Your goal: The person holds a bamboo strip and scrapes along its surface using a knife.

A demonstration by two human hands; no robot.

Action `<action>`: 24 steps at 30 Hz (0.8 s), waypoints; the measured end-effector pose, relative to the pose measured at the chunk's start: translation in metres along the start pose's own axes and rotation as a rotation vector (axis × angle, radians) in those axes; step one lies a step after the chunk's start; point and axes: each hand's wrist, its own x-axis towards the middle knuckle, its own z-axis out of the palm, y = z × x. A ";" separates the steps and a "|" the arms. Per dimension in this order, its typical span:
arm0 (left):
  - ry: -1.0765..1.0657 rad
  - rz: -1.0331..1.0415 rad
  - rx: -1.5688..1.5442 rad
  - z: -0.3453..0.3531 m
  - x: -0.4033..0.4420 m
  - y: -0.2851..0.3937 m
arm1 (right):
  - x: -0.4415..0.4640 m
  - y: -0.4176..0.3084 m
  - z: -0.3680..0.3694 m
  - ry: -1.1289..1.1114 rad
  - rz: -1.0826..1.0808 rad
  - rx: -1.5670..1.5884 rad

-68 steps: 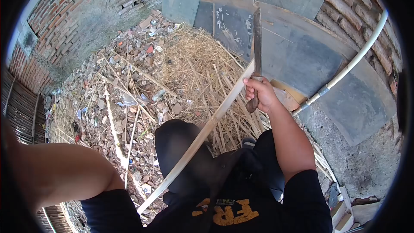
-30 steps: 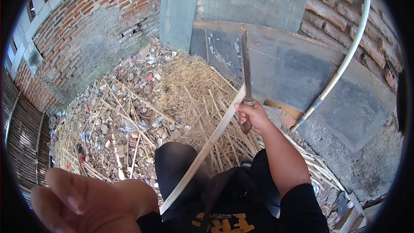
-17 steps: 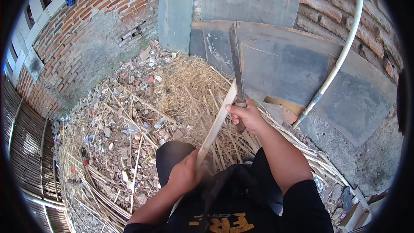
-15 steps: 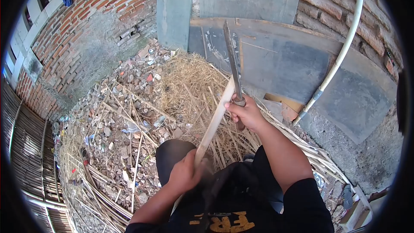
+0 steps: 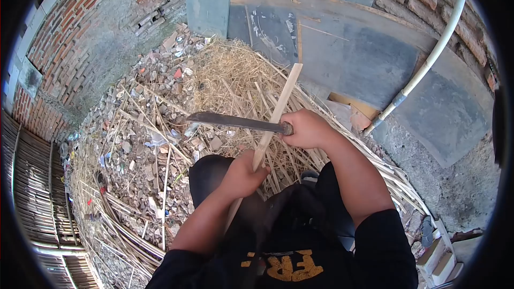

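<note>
My right hand (image 5: 306, 129) is closed round the handle of a machete (image 5: 235, 121). The dark blade points left and crosses in front of a pale flat wooden strip (image 5: 279, 108). My left hand (image 5: 244, 175) is wrapped round this strip below the blade. The strip slants from beside my lap up to the right, its upper end standing above my right hand. Most of the machete's handle is hidden in my fist.
Dry straw and thin slats (image 5: 227, 75) cover rubble (image 5: 144, 150) in front of me. Dark boards (image 5: 358, 69) lean on the brick wall, with a white pole (image 5: 428, 64) at the right. A woven bamboo panel (image 5: 35, 182) stands at the left.
My left hand came in from the left and gripped the strip. The machete has turned from upright to pointing left, across the strip. My right hand's fingers no longer touch the strip's upper part.
</note>
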 end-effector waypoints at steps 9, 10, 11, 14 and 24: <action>-0.016 -0.049 -0.093 0.002 0.010 -0.026 | 0.008 -0.005 0.004 -0.119 0.116 -0.100; -0.018 -0.060 -0.061 0.001 0.009 -0.025 | 0.014 0.010 0.005 -0.143 0.118 -0.090; -0.022 -0.068 -0.029 0.000 0.008 -0.022 | 0.018 0.022 0.007 -0.166 0.120 -0.082; -0.044 -0.093 -0.260 -0.008 0.005 0.005 | 0.020 0.023 0.012 -0.061 0.128 -0.026; -0.083 -0.124 -0.159 -0.010 0.005 -0.001 | 0.024 0.035 0.001 -0.042 0.185 -0.009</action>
